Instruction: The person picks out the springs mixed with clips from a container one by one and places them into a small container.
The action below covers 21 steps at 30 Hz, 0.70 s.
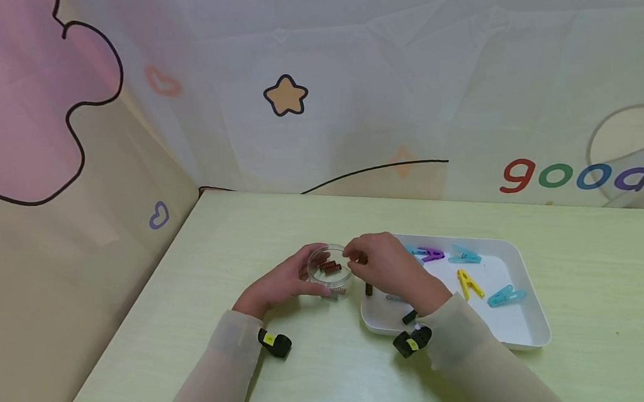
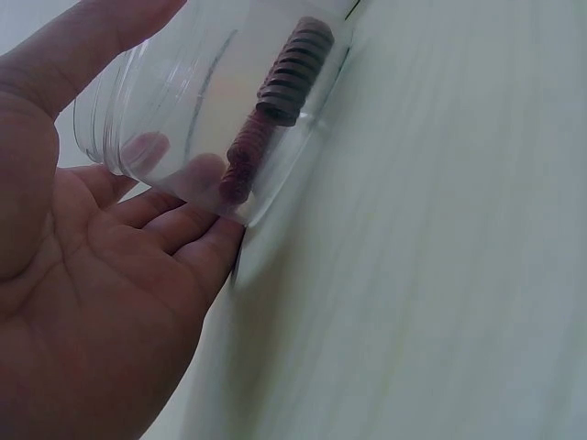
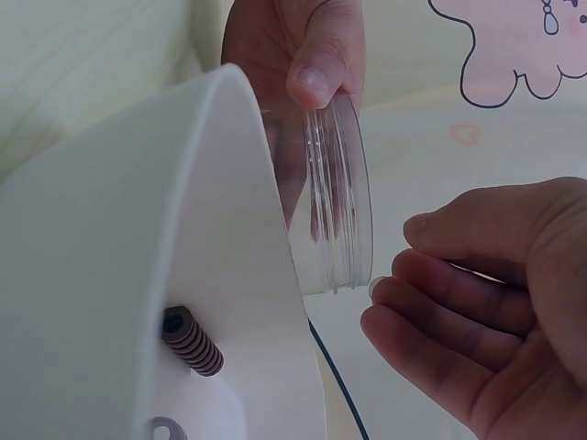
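Clear jar (image 3: 336, 209) at 9 o'clock from the white tray (image 1: 500, 269), springs (image 1: 330, 268) inside, left hand (image 1: 285, 281) gripping it between thumb and fingers, right hand (image 1: 386, 264) empty, fingers loosely bent, just beside the jar at 3 o'clock

Soft light casts faint shadows on the table (image 1: 611, 266); left wrist view looks dimmer.

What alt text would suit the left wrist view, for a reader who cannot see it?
A left hand holds a clear jar with gray and dark red springs inside. The pale table fills the right side.
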Each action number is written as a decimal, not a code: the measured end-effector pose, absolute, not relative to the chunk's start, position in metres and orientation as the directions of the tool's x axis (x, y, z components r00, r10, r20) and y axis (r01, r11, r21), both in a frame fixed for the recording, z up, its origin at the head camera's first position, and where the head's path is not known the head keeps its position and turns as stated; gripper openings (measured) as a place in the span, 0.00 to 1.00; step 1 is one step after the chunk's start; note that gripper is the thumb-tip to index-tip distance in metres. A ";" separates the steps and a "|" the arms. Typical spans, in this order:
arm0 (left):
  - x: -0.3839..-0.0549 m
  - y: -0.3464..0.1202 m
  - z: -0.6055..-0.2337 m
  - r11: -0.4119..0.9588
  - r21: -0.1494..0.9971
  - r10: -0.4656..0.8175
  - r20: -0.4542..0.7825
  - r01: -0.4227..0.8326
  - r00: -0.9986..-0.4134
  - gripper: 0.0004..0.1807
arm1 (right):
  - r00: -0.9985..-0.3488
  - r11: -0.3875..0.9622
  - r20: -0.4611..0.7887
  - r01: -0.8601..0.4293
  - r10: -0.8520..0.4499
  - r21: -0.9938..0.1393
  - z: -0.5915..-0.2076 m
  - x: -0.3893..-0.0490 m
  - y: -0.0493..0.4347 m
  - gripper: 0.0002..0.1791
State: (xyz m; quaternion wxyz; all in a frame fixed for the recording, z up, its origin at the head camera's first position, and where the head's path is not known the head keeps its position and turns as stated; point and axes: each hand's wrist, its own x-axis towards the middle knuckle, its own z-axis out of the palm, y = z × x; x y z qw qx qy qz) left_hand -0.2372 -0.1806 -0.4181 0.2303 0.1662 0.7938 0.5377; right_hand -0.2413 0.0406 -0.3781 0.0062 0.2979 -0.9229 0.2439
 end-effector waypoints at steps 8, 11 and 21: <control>-0.238 -0.180 -0.418 0.383 0.923 0.508 -0.197 0.015 -0.838 0.44 | -0.828 0.699 0.157 -0.542 -0.538 -0.466 -0.380 -0.241 0.044 0.08; -0.241 -0.181 -0.425 0.386 0.922 0.504 -0.200 0.013 -0.841 0.45 | -0.839 0.712 0.130 -0.521 -0.528 -0.471 -0.380 -0.241 0.046 0.08; -0.248 -0.184 -0.445 0.384 0.922 0.478 -0.163 0.038 -0.863 0.44 | -0.855 0.739 0.087 -0.489 -0.511 -0.463 -0.380 -0.241 0.052 0.09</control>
